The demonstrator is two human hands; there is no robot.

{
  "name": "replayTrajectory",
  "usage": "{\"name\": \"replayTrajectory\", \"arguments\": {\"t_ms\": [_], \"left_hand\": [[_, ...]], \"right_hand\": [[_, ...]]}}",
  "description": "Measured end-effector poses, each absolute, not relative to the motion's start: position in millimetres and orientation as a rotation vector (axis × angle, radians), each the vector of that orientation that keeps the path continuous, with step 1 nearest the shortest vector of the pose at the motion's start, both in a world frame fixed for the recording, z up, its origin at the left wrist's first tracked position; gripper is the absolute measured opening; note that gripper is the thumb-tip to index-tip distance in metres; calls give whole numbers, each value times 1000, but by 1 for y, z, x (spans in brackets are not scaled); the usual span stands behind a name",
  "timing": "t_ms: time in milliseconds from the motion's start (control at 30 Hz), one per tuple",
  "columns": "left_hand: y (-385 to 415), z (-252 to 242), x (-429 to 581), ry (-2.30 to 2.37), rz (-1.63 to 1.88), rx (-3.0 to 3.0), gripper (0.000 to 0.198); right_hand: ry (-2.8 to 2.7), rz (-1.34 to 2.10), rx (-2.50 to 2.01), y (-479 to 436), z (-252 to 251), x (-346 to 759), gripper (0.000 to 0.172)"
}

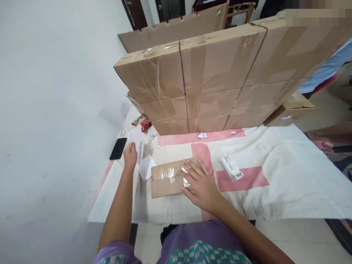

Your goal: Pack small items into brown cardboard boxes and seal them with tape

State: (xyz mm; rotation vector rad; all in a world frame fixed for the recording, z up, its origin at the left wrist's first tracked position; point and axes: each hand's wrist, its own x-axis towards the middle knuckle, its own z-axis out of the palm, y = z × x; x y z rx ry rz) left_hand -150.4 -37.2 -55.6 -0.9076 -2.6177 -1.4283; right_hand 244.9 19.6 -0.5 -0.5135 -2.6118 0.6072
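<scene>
Head view: the small carton lies flat on the cloth-covered bench, and serves here as the centre of the clock. Shiny tape crosses its top seam and the flaps look closed, so the sealing of this face appears done; the underside is hidden. The right hand rests on the carton's 3 o'clock end, its grip released and fingers spread over the tape there. At 10 o'clock the left hand has its grip pinched on a white sheet, apart from the carton; one layer or several, I cannot tell. Another piece of paper lies between 9 and 10 o'clock, just beside the carton. No sheet shows on the visible part of the top face, so any work with paper on this carton looks not yet done. What appears to be a tape dispenser sits unheld at 3 o'clock. A phone lies beyond the left hand, also toward 10 o'clock. Larger cartons, taped and stacked, stand across 12 to 1 o'clock, apart from the small one.
</scene>
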Motion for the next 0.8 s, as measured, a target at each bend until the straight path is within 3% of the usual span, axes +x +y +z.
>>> {"name": "replayTrajectory", "arguments": {"t_ms": [133,367,433,567,633,700,800], "left_hand": [[-44,-36,-150,-2423,-1824,-769,51],[-41,1,-127,-2110,-2182,-663,50],[-36,6,-119,-2067,-2256,-668,51],[-24,8,-99,-2033,-2404,-707,55],[-20,7,-89,-2031,-2469,-728,59],[-18,6,-80,-2031,-2520,-733,62],[-17,3,-73,-2031,-2555,-709,63]], "right_hand": [[-2532,786,-463,35,11,249,36],[-2172,1202,-443,88,35,204,19],[-2190,1330,-399,102,35,167,27],[-2412,1402,-203,118,26,83,64],[-2474,1412,-102,120,21,53,70],[-2522,1388,-55,119,17,36,61],[-2589,1278,-103,120,12,33,28]]}}
